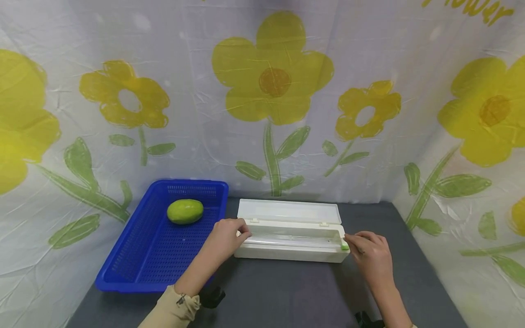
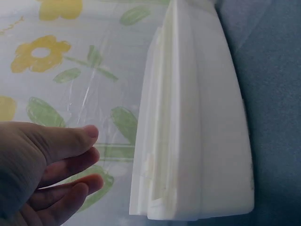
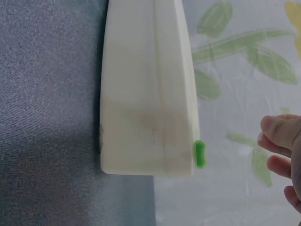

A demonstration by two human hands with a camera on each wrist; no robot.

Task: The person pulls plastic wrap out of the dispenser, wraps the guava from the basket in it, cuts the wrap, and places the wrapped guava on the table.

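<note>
A long white plastic wrap dispenser (image 1: 292, 253) lies on the table with its lid (image 1: 289, 211) tipped back. Inside it, a clear glossy roll of plastic wrap (image 1: 295, 240) runs lengthwise. At the left end, my left hand (image 1: 225, 237) has thumb and forefinger together, pinching the thin film, which is hard to see. Over the right end, my right hand (image 1: 371, 255) pinches the film's other side near a green slider (image 3: 200, 154). Both wrist views show the fingertips apart from the dispenser's body (image 2: 218, 117).
Left of the dispenser stands a blue perforated basket (image 1: 123, 255) holding a green oval fruit (image 1: 185, 212). A dark grey cloth (image 1: 287, 291) covers the table. Behind hangs a curtain (image 1: 197, 150) printed with yellow flowers.
</note>
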